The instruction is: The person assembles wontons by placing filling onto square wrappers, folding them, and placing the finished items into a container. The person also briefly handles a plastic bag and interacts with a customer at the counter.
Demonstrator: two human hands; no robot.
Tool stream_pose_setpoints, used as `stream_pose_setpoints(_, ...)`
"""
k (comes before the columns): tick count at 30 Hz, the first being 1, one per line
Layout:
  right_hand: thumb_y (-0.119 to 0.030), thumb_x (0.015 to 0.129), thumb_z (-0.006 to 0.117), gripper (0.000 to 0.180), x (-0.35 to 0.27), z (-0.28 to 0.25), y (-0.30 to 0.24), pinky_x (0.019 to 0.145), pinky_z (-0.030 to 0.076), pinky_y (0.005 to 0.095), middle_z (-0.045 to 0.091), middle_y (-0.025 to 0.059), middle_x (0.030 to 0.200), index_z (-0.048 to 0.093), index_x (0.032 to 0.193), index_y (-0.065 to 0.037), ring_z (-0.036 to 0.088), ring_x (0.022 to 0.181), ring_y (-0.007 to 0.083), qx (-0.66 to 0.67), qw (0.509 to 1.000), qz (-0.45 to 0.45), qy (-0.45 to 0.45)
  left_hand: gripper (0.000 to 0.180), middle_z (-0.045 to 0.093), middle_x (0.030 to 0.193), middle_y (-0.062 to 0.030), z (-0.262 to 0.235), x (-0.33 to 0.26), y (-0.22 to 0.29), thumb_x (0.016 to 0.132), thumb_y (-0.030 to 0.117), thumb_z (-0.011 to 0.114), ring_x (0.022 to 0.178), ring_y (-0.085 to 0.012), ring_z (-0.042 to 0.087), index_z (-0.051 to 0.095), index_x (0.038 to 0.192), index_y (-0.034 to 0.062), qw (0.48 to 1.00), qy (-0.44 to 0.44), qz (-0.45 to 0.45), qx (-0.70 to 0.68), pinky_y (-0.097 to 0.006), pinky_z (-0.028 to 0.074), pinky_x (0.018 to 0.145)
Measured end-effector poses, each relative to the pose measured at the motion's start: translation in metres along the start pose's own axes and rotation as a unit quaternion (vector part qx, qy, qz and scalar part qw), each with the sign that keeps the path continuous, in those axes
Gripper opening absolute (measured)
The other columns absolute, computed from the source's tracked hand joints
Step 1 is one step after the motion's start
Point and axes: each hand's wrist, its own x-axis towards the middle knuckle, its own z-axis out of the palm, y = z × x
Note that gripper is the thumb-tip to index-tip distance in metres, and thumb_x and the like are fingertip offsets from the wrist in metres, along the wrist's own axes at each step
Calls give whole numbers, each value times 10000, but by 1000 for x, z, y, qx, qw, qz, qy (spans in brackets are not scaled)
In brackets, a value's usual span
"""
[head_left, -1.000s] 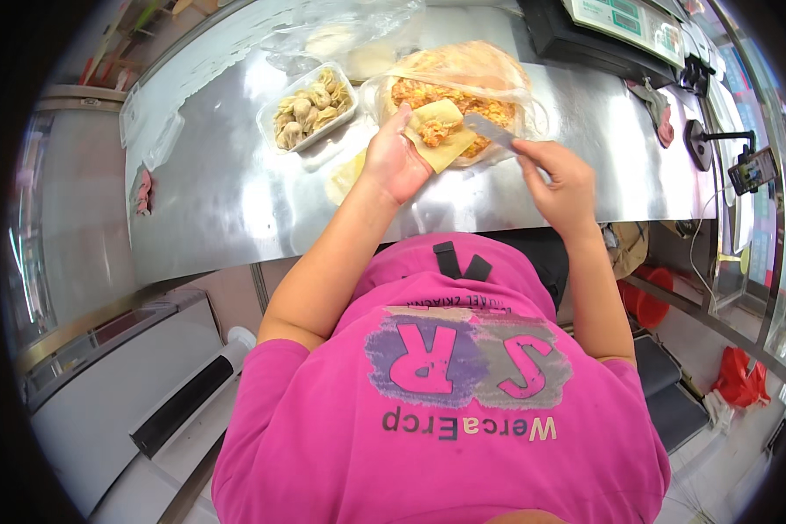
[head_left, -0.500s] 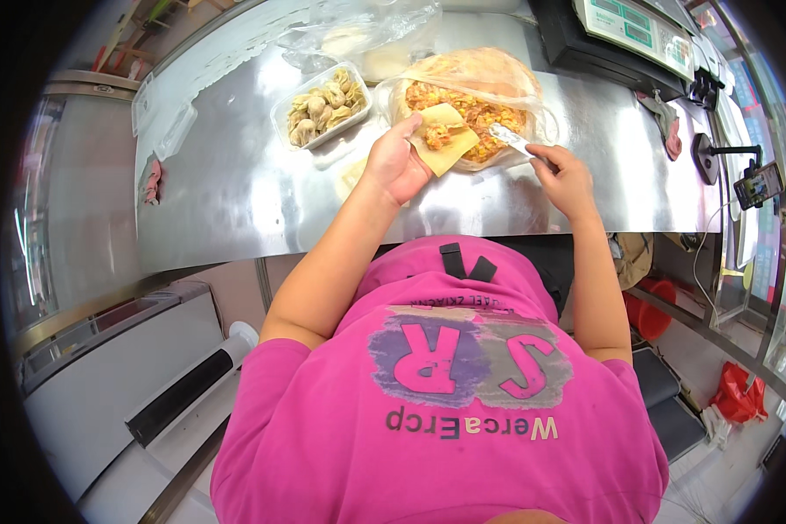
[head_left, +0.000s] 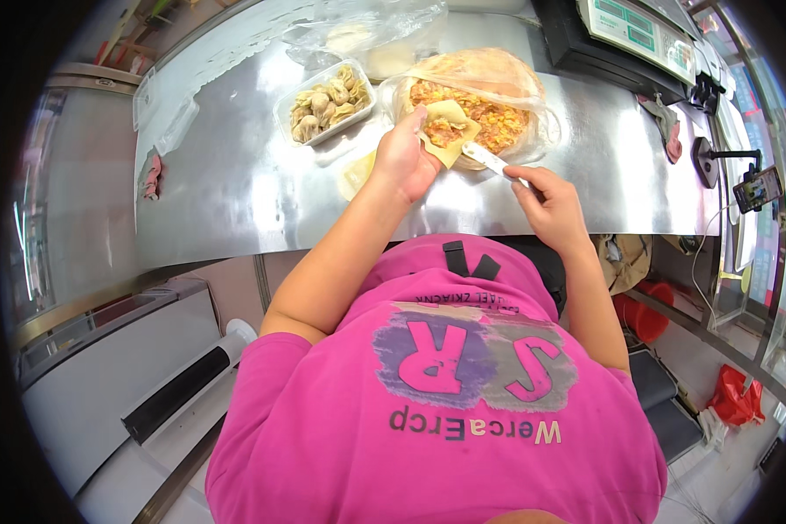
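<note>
My left hand (head_left: 408, 159) holds a thin yellow dumpling wrapper (head_left: 452, 150) by its left side, with a mound of reddish filling (head_left: 444, 132) on it. In my right hand (head_left: 546, 203) is the end of a narrow, pale, flat spatula (head_left: 485, 158), its tip close to the wrapper's right edge. Just beyond both hands, a clear plastic bag (head_left: 502, 65) stands open around a heap of orange and yellow chopped filling (head_left: 496, 120). A white plastic tray (head_left: 300, 140) of folded dumplings (head_left: 327, 103) sits left of it. More wrappers (head_left: 356, 175) lie partly behind my left forearm.
The steel counter (head_left: 227, 188) carries crumpled clear plastic (head_left: 358, 39) at the back. A scale (head_left: 642, 33) stands on a black box at the far right. Near it are a phone on a stand (head_left: 757, 186) and a pinkish-grey cloth (head_left: 670, 135). A pink scrap (head_left: 153, 177) lies at the left.
The spatula's tip has moved left and down, from over the filling heap to beside the wrapper. The wrapper now curls more around its filling, and the filling on it looks larger.
</note>
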Motion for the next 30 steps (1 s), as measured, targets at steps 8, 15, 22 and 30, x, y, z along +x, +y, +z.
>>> stream_pose_setpoints(8, -20, 776, 576, 233, 7, 12, -10, 592, 448, 261, 608, 96, 811, 621, 1002, -54, 568, 648, 185, -99, 993, -61, 36, 371, 462, 1195, -190, 8, -3, -4, 945, 182, 320, 1071, -311, 505, 346, 1226, -58, 999, -13, 39, 10, -441, 419, 931)
stream_pose_setpoints(15, -72, 730, 606, 258, 13, 8, -12, 540, 471, 305, 618, 51, 779, 620, 983, -123, 602, 645, 235, -154, 972, -136, 116, 382, 445, 1224, -187, -2, 4, 2, 951, 191, 291, 1122, -300, 466, 314, 1256, -38, 999, -32, 10, -12, -445, 387, 963)
stream_pose_setpoints(22, -91, 727, 612, 277, 21, 13, 55, 513, 458, 307, 574, 42, 725, 634, 997, -150, 569, 600, 233, -230, 957, -90, 155, 406, 419, 1258, -202, -6, 6, 5, 949, 211, 273, 1158, -330, 434, 302, 1271, -35, 999, -35, -6, -31, -459, 359, 986)
stream_pose_setpoints(30, -114, 797, 580, 269, 15, -17, 39, 604, 439, 219, 650, 67, 860, 618, 1059, -67, 534, 627, 81, 82, 991, 91, 56, 398, 420, 1251, -201, -5, 7, 6, 951, 203, 281, 1149, -341, 438, 301, 1267, -36, 998, -57, -15, -38, -471, 383, 972)
